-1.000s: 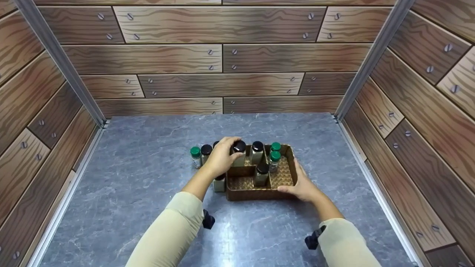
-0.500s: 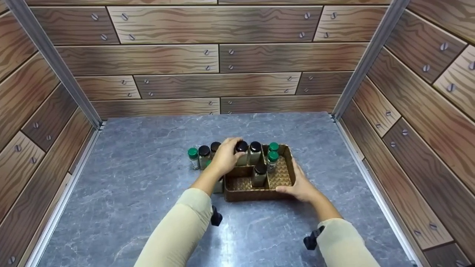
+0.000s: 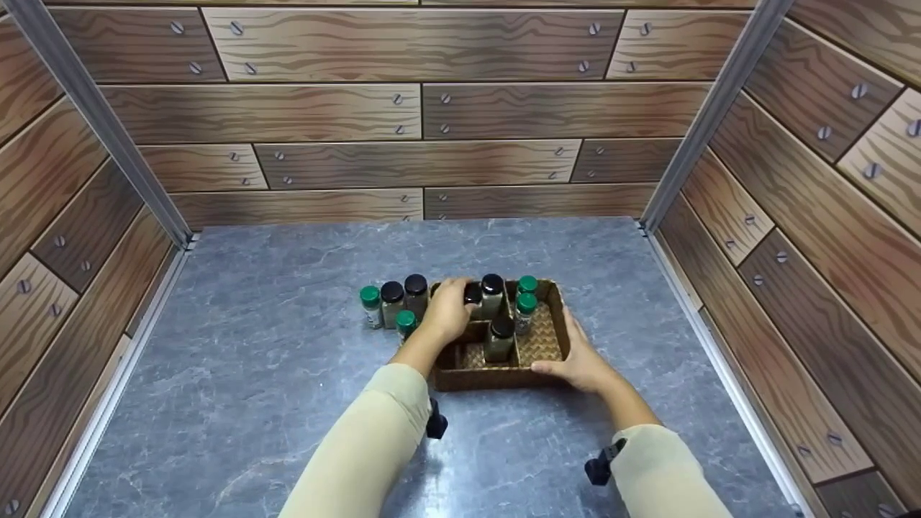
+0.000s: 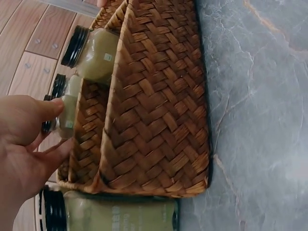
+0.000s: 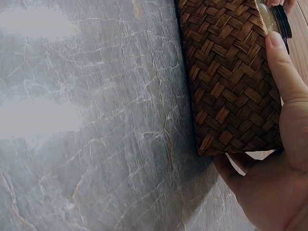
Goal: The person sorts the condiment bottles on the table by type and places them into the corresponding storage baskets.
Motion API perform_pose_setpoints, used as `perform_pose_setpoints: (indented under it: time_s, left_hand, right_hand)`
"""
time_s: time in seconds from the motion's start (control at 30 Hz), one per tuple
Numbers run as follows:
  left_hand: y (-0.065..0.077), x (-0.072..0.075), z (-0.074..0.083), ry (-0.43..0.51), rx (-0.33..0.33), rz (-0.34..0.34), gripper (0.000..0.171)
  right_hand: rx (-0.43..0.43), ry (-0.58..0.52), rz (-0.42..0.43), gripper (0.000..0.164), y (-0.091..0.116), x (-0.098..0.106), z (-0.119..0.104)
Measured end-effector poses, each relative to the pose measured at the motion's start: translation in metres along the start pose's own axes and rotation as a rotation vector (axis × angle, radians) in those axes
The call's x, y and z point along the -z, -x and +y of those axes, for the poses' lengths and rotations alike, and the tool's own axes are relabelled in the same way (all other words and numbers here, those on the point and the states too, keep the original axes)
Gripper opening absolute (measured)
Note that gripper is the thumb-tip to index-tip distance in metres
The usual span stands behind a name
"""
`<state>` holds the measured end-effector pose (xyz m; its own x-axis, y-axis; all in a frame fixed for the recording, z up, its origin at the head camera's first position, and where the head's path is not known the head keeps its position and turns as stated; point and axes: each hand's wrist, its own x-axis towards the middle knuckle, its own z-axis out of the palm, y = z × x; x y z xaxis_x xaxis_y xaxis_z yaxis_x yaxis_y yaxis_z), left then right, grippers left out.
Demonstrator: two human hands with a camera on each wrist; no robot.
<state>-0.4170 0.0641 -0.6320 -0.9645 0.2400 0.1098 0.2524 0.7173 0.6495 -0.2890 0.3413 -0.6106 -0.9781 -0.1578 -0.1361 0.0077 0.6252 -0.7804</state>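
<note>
A woven basket [image 3: 478, 379] with compartments sits on the table. My left hand [image 3: 447, 313] grips a black-capped spice jar [image 4: 69, 115] low in the back left compartment, thumb on one side and fingers on the other. Right beside it stands another black-capped jar [image 3: 492, 302]. The front left compartment holds a third black-capped jar [image 3: 499, 347]. Two green-capped bottles [image 3: 526, 309] are at the back of the right compartment. My right hand [image 3: 581, 360] holds the basket's front right corner, its thumb on the front rim and its fingers along the right side.
Left of the basket stand a green-capped bottle [image 3: 370, 309], two black-capped jars [image 3: 392, 309] and another green-capped bottle [image 3: 406, 322]. A jar [image 4: 120, 211] lies close along the basket's side in the left wrist view. Plank-patterned walls [image 3: 302, 115] enclose the marbled table [image 3: 273, 309].
My left hand has moved right and lowered the jar deeper into the back left compartment. My right hand keeps its hold on the basket corner. The head view has shifted slightly.
</note>
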Motion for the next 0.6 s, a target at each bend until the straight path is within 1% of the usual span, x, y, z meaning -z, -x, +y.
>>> perform_pose_setpoints:
  time_s: [0.13,0.2,0.27,0.37,0.4,0.43,0.47,0.5,0.6]
  left_hand:
    - [0.0,-0.002,0.004,-0.015,0.028,0.026,0.052]
    - [0.002,-0.002,0.007,-0.029,0.026,0.05,0.05]
    - [0.009,0.008,0.021,-0.016,0.039,0.045,0.049]
    - [0.019,0.026,0.044,-0.015,0.072,0.007,0.049]
    - [0.021,0.029,0.048,-0.007,0.086,-0.004,0.05]
    - [0.019,0.027,0.047,-0.009,0.1,-0.022,0.051]
    - [0.013,0.02,0.041,-0.023,0.107,-0.034,0.053]
    - [0.013,0.02,0.041,-0.052,0.106,-0.041,0.053]
    - [-0.007,-0.002,0.019,-0.075,0.1,-0.054,0.057]
  right_hand:
    - [-0.004,0.01,-0.004,0.146,0.001,0.0,0.0]
    - [-0.005,0.006,-0.002,0.146,0.001,0.0,0.0]
    - [-0.006,0.0,0.001,0.146,0.001,0.0,0.0]
    - [-0.005,-0.003,0.002,0.146,0.001,0.0,0.0]
    - [-0.006,-0.003,0.002,0.146,0.001,0.0,0.0]
    - [-0.007,-0.002,0.002,0.146,0.001,-0.001,0.0]
    - [-0.007,0.0,0.002,0.146,0.001,-0.001,0.0]
    - [-0.008,0.002,0.002,0.146,0.001,-0.001,0.0]
    - [-0.009,0.006,0.005,0.146,0.001,-0.001,-0.001]
